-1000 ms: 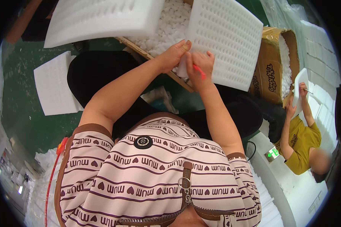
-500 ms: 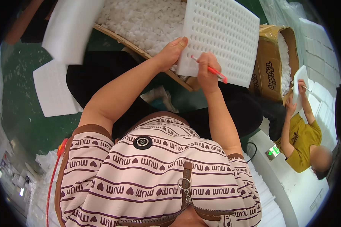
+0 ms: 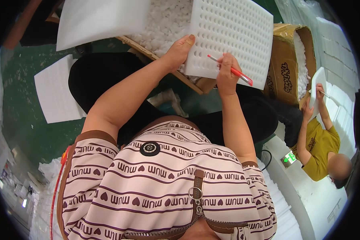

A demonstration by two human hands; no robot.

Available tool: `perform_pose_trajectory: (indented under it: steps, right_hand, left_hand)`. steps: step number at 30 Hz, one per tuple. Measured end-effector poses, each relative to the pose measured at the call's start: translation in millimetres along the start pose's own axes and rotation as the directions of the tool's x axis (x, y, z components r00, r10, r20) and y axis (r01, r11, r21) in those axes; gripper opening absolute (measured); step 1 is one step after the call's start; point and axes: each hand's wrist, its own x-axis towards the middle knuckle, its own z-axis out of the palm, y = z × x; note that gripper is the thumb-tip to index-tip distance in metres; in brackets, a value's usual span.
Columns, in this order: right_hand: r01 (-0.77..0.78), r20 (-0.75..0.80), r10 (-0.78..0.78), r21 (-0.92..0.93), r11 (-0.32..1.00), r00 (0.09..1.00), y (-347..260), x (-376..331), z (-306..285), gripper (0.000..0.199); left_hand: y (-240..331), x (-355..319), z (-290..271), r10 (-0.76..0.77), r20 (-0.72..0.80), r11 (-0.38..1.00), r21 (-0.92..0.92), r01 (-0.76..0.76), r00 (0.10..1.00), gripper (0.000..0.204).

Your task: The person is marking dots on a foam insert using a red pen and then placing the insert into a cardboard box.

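So the biggest thing here is the open box point(image 3: 137, 47) with the brown rim, sitting behind and to the left of the dimpled foam board. It's heaped with loose white bits point(image 3: 168, 28); can't see how deep they go. Next, the cardboard carton point(image 3: 282, 72), just right of the board, open on its far side with more white pieces point(image 3: 302, 68) packed inside.

The foam board point(image 3: 234, 40) itself is tilted over the near corner of that box. Probably propped there to give a firm, angled surface facing the wearer, though whatever supports it from below is hidden.

The left hand point(image 3: 179, 53) has the board's left edge pinched, thumb on the near face, the other fingers out of sight. I'd guess that's to stop it sliding. The right hand point(image 3: 229, 74) is in front of the board's lower part, fingers closed around a red pen point(image 3: 243, 76), gripped like for writing, presumably for fine control. Its tip points at the board's lower left; can't tell if it's touching.
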Motion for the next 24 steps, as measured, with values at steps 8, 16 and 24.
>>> perform_pose_trajectory:
  steps: [8,16,24]
  right_hand:
    - [0.261,0.134,-0.234,-0.243,0.934,0.963,9,18,16,0.026]
    - [0.249,0.141,-0.214,-0.316,0.915,0.967,13,10,17,0.024]
    - [-0.037,0.045,0.033,0.088,0.995,0.998,14,6,-3,0.024]
  left_hand:
    - [3,-1,2,0.026,0.027,1.0,0.011,-0.026,0.999,0.033]
    - [-3,0,4,0.073,0.037,0.982,0.174,-0.079,0.997,0.03]
    - [-6,5,-5,0.101,0.003,0.989,0.111,-0.1,0.995,0.028]
